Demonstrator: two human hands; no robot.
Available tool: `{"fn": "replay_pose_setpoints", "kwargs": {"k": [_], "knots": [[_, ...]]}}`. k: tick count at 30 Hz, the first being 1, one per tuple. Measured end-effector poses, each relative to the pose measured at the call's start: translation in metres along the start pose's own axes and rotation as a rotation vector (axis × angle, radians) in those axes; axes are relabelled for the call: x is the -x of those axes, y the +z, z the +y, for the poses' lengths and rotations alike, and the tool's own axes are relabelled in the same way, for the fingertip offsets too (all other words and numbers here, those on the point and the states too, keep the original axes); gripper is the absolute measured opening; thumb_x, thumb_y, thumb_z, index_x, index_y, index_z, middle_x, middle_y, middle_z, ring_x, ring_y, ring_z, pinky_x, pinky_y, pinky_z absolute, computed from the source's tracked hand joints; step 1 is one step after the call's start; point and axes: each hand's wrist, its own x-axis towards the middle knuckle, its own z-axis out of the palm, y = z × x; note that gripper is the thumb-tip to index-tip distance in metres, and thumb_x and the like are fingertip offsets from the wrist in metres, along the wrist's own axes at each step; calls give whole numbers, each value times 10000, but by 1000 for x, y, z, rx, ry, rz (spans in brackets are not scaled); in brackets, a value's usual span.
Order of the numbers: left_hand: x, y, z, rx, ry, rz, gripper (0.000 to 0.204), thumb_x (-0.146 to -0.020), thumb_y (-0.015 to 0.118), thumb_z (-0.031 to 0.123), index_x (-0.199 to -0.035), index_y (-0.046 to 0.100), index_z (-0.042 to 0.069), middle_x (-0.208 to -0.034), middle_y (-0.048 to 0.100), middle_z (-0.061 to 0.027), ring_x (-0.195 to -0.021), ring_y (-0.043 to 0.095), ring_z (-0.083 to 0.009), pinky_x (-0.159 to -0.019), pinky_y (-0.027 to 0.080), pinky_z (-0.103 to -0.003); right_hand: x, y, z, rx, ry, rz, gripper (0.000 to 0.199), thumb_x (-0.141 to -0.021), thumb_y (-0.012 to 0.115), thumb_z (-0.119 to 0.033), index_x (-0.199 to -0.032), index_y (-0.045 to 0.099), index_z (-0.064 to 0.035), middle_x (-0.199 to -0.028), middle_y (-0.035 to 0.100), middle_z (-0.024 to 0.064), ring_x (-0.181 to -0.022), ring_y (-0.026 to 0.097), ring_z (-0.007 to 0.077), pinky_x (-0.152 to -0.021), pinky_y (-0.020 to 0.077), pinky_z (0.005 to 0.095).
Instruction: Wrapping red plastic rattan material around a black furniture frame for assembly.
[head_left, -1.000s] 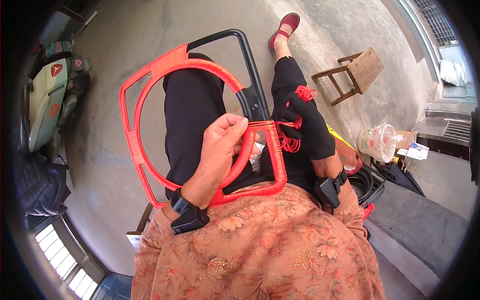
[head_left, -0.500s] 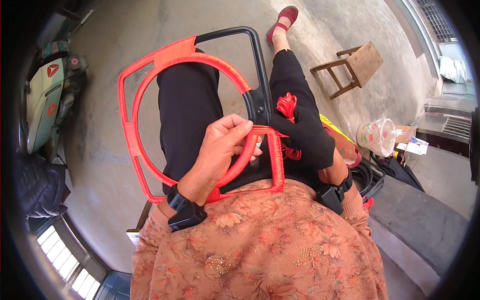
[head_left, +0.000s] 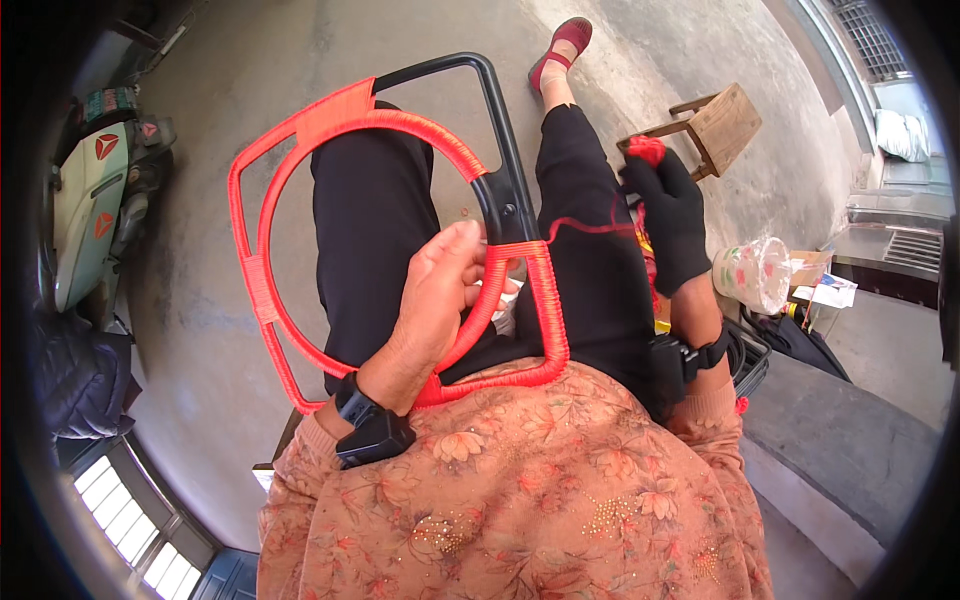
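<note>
A black metal frame [head_left: 500, 180] lies across my lap, mostly wrapped in red cord [head_left: 400, 120], with a round red ring inside it. My left hand [head_left: 435, 300] is bare and grips the wrapped ring near the frame's right bar. My right hand [head_left: 672, 215] wears a black glove and is raised to the right, closed on a small bundle of red cord [head_left: 648, 148]. A taut strand of cord [head_left: 585, 225] runs from that bundle back to the frame's right bar.
A small wooden stool [head_left: 715, 125] stands on the concrete floor ahead right. A clear plastic container [head_left: 755, 272] and a black crate [head_left: 745, 355] sit at my right side. A parked scooter [head_left: 90, 200] is at the left. One red shoe [head_left: 560, 45] shows ahead.
My right hand has pulled away from the frame, up and to the right, drawing the red cord taut. The left hand keeps its grip on the ring.
</note>
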Motion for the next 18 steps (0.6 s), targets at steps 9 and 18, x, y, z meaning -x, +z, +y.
{"fn": "replay_pose_setpoints", "kwargs": {"k": [9,18], "knots": [[0,0,-3,-70,281,82,253,-982,456,279,-1033,539,46,-1007,633,-87,-884,631,-158,-703,535,-297,48,62,-60,396,-1091,-232,159,-771,662,-43,-927,659,-74,-844,652,92,-718,639,253,-674,506,333],[4,6,10,174,182,32,156,-970,462,196,-1005,535,62,-906,618,-46,-857,625,-147,-680,536,-287,30,52,-13,353,-646,-375,211,-756,655,12,-965,633,-7,-821,622,72,-708,614,179,-658,490,284]]}}
